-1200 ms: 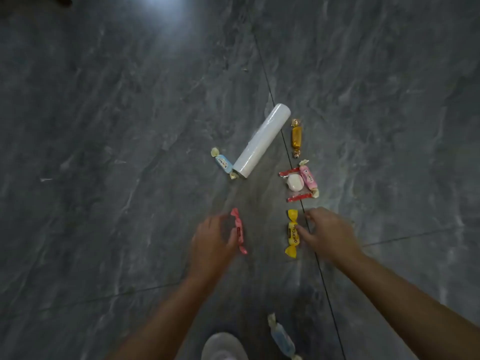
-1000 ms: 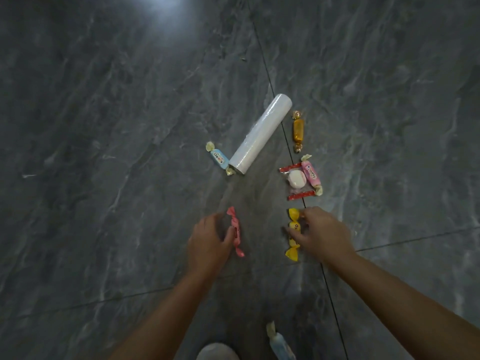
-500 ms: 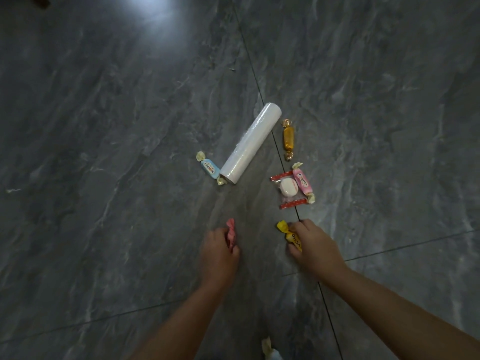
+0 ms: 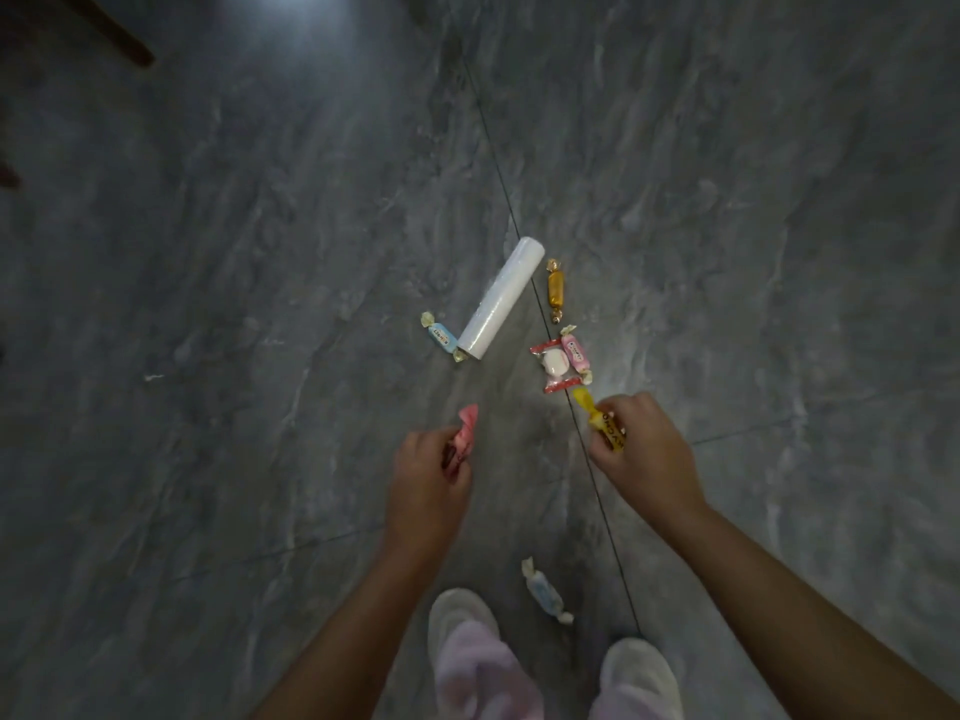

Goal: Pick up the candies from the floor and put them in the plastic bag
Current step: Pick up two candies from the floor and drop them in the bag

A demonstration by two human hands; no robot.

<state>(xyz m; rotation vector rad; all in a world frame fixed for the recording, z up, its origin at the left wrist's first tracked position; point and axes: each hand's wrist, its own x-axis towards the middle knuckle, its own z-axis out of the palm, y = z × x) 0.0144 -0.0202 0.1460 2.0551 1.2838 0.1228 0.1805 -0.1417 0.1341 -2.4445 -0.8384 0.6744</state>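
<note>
While we look down at the grey stone floor (image 4: 218, 314), we see a dark wooden leg (image 4: 111, 36) in the far upper left corner. Moving right, a blue candy (image 4: 441, 337) lies on the floor with one twisted end touching the near end of a white roll of plastic bags (image 4: 502, 304), which lies slanted across a tile seam. Below these, our left hand (image 4: 428, 478) is closed around a pink candy (image 4: 464, 433), whose twisted wrapper end sticks up past the fingers; the candy is off the floor. Beneath that hand, our left shoe (image 4: 460, 618) and a pale pink trouser leg (image 4: 485, 678) show at the bottom edge. Just right of the shoe, a second blue candy (image 4: 544, 592) lies on the floor between our feet. Higher up, just beside the roll's far end, a gold candy (image 4: 555, 289) lies nearly upright in the frame. Below it sit a round white candy in a red-edged wrapper (image 4: 554, 363) and a light pink candy (image 4: 576, 353), touching each other. Just below that pair, our right hand (image 4: 644, 449) pinches a yellow candy (image 4: 602, 420) between thumb and fingers, one wrapper end pointing toward the white candy. Our right shoe (image 4: 641, 672) is at the bottom.
</note>
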